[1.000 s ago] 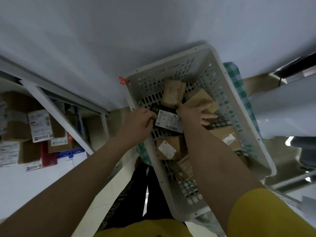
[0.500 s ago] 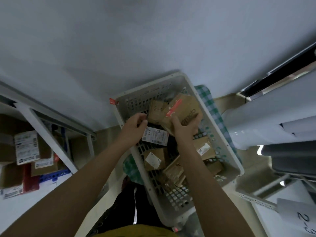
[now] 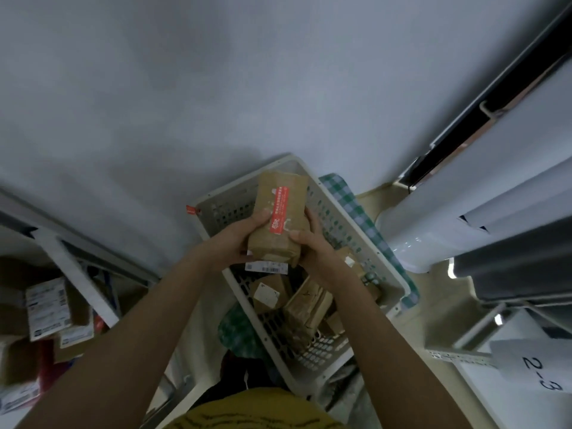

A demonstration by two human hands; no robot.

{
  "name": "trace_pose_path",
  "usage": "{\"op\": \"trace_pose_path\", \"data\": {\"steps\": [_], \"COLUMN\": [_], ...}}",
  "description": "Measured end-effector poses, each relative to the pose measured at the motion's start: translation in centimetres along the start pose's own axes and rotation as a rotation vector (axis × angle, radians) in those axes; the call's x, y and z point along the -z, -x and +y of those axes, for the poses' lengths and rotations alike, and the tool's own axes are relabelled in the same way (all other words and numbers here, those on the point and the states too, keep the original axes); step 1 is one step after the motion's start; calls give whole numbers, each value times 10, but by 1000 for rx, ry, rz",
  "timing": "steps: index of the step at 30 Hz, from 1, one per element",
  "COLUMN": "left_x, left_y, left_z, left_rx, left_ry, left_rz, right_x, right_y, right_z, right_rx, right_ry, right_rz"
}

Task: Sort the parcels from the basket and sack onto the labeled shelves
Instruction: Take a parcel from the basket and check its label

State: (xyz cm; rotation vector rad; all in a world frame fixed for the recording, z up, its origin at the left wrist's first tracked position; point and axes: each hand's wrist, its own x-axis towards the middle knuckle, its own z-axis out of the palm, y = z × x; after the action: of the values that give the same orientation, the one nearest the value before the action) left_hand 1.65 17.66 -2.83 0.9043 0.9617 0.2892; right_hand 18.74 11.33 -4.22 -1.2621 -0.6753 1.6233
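Observation:
A brown cardboard parcel (image 3: 280,218) with a red label strip is held up above the white perforated basket (image 3: 356,224). My left hand (image 3: 238,239) grips its left side, thumb on the front. My right hand (image 3: 312,243) grips its right side. A white barcode label (image 3: 266,268) shows just below the parcel; whether my left hand holds that parcel too I cannot tell. Several brown parcels (image 3: 306,308) lie in the basket below my hands.
A shelf rack at the left holds labelled boxes (image 3: 46,308). At the right stands a white shelf with a paper tag reading 2-3 (image 3: 541,376). A green checked cloth (image 3: 365,224) lies under the basket. A white wall fills the upper view.
My right hand lifted the brown parcel with the red strip out of the basket. My left hand left the white-labelled parcel and took the brown parcel's left side.

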Motion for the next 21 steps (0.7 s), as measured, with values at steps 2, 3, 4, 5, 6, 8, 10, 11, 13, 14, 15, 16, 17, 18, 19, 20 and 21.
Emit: {"op": "trace_pose_path", "data": {"steps": [2,3,4,5,6,8,10,11,13,14,15,16,17,18,19,20,21], "left_x": [2,3,3,4,5,8,9,7,7,7,5,3,0,-2,-6,-7,-7], "left_y": [6,8,12,16,18,24,32,36,41,41,42,43,44,45,47,47,48], "left_z": [2,3,5,7,8,10,16,20,26,28,29,31,32,34,34,34,34], "left_rx": [-64,-85,-110,-137,-157,-183,-166,-131,-56,-33,-10,15,40,61,70,69,50], "left_ry": [-55,-84,-113,-134,-145,-130,-85,-55,-14,-18,-39,-67,-89,-106,-117,-129,-155], "left_rz": [-46,-67,-85,-102,-109,-111,-105,-99,-67,-61,-68,-68,-57,-38,-15,19,59], "right_x": [2,3,4,3,2,2,2,1,-2,-3,-5,-7,-8,-10,-11,-10,-9], "right_y": [5,7,8,9,10,13,18,22,28,30,32,34,36,37,37,37,36], "right_z": [-7,-11,-16,-21,-26,-34,-39,-41,-42,-41,-40,-39,-39,-40,-40,-40,-40], "right_rx": [6,21,31,41,61,120,197,237,327,371,406,442,490,550,607,652,685], "right_ry": [26,47,75,116,163,275,371,403,483,534,579,636,710,808,909,997,1064], "right_rz": [-33,-36,-41,-43,-41,-3,46,49,39,44,55,70,90,108,121,133,141]}}
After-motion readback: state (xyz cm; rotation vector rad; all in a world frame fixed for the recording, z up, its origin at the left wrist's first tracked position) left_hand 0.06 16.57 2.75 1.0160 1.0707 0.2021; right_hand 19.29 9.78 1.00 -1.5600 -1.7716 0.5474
